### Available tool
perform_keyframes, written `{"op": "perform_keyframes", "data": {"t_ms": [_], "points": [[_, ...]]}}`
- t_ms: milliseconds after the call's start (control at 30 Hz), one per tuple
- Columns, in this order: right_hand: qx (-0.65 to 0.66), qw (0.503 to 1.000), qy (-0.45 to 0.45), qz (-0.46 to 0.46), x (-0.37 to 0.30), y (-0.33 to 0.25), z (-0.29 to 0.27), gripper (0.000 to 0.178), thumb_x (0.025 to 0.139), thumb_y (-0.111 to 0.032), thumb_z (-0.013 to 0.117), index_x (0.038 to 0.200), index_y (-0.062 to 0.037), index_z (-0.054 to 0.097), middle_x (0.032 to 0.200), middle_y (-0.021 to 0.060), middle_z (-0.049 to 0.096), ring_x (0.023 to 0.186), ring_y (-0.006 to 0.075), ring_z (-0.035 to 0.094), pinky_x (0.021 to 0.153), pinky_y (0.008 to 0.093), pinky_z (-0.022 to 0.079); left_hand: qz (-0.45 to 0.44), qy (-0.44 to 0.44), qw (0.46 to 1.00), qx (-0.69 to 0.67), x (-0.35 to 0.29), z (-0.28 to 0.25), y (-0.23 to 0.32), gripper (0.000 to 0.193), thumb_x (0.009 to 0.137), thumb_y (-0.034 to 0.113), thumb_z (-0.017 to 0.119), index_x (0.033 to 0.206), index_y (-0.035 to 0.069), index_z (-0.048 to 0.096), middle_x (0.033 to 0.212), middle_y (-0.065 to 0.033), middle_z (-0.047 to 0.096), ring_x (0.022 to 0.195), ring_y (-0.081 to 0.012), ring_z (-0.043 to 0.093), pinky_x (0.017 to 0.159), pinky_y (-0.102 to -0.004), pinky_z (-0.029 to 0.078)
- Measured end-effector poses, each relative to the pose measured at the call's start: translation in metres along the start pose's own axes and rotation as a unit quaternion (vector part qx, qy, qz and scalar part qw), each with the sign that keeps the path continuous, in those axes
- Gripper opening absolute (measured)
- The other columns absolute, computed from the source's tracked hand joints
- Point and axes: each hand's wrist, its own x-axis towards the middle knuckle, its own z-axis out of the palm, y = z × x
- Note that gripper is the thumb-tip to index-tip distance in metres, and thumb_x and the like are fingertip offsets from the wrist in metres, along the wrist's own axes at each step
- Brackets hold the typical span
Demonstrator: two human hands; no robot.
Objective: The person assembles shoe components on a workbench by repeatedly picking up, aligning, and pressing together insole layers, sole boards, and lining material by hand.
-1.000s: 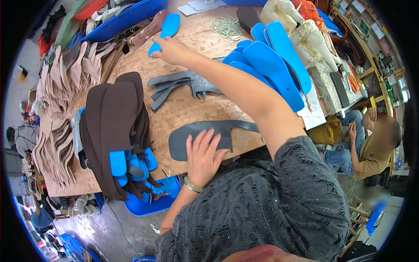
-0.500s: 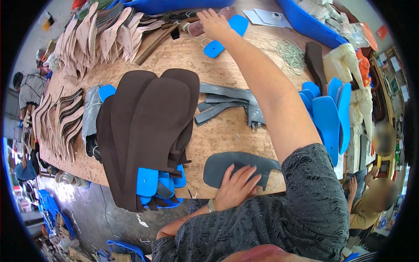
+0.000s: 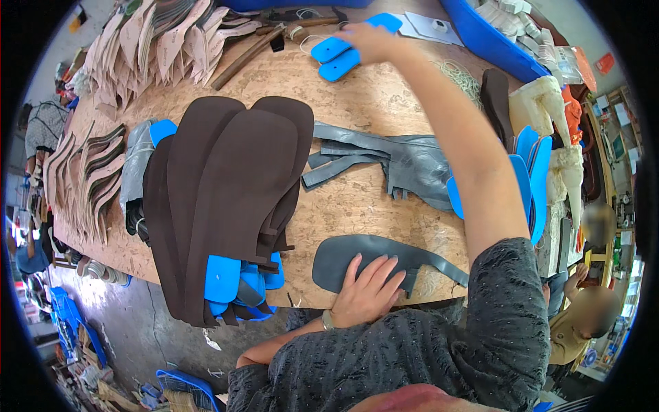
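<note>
My left hand (image 3: 371, 287) lies flat, fingers spread, on a dark grey leather piece (image 3: 336, 257) at the table's near edge. The piece has a rounded end and a narrow strap running right. At the far side of the table, my right hand (image 3: 371, 42), slightly blurred, is closed on a blue insole (image 3: 329, 49). Another blue insole piece (image 3: 341, 66) shows just below it, and blue also shows beyond the hand; how these parts join is hidden beneath it. Grey leather cut pieces (image 3: 419, 161) lie mid-table under my right forearm.
Large dark brown sole-shaped sheets (image 3: 247, 172) are stacked at left over blue insoles (image 3: 223, 278). Pale curved shoe boards (image 3: 165, 48) stand bundled far left, beside a hammer (image 3: 247, 58). More blue insoles (image 3: 539, 185) stand right. A blue bin (image 3: 494, 44) is at far right.
My right hand has come down and to the right at the far side, now with a blue insole. My left hand stays on the leather. The whole view has shifted slightly.
</note>
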Motion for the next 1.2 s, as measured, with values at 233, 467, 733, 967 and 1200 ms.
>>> {"op": "perform_keyframes", "data": {"t_ms": [233, 467, 733, 967, 1200], "points": [[-0.07, 0.997, 0.039, 0.003, -0.01, -0.046, 0.03, 0.071, 0.087, -0.012, 0.067, 0.149, -0.0273, 0.036, 0.153, 0.0099, 0.039, 0.135, 0.037, 0.045, 0.098, 0.0551, 0.047, -0.028, 0.009, 1.0, -0.003, 0.004, -0.004, 0.004, 0.043, 0.079, 0.017, 0.077, 0.12, 0.01, 0.065, 0.133, -0.0105, 0.056, 0.125, -0.0263, 0.054, 0.109, -0.0557, 0.032], [0.003, 0.984, 0.169, -0.047, -0.05, -0.029, -0.004, 0.053, 0.087, -0.005, 0.061, 0.136, -0.0232, 0.054, 0.141, 0.0037, 0.053, 0.131, 0.0278, 0.05, 0.1, 0.0445, 0.049, -0.032, 0.023, 0.999, -0.001, 0.004, -0.006, 0.009, 0.042, 0.082, 0.016, 0.073, 0.122, 0.007, 0.062, 0.133, -0.0125, 0.056, 0.125, -0.0293, 0.053, 0.111, -0.0563, 0.031], [0.043, 0.935, 0.257, -0.239, -0.24, -0.078, -0.143, 0.055, 0.084, -0.01, 0.06, 0.138, -0.0215, 0.053, 0.145, 0.004, 0.052, 0.136, 0.0292, 0.047, 0.106, 0.0442, 0.046, -0.097, 0.142, 0.923, -0.345, -0.015, -0.018, 0.014, 0.058, 0.093, 0.019, 0.063, 0.142, 0.0, 0.039, 0.141, -0.0176, 0.05, 0.128, -0.0323, 0.052, 0.109, -0.0504, 0.038], [0.096, 0.902, 0.19, -0.374, -0.403, -0.177, -0.159, 0.044, 0.087, -0.017, 0.06, 0.13, -0.0244, 0.059, 0.138, 0.0104, 0.057, 0.128, 0.0285, 0.056, 0.106, 0.041, 0.047, -0.245, 0.047, 0.729, -0.638, 0.003, -0.048, 0.042, 0.033, 0.101, 0.02, 0.059, 0.127, 0.001, 0.054, 0.114, -0.006, 0.065, 0.101, -0.0136, 0.063, 0.085, -0.0305, 0.054], [0.097, 0.938, 0.303, -0.137, -0.477, -0.104, -0.154, 0.026, 0.079, -0.013, 0.075, 0.105, -0.013, 0.074, 0.123, 0.0121, 0.067, 0.118, 0.03, 0.063, 0.098, 0.0432, 0.052, -0.055, 0.08, 0.658, -0.747, -0.033, -0.064, 0.038, 0.024, 0.097, 0.023, 0.064, 0.112, 0.005, 0.058, 0.101, -0.0136, 0.065, 0.09, -0.0239, 0.066, 0.083, -0.0376, 0.055]]}}
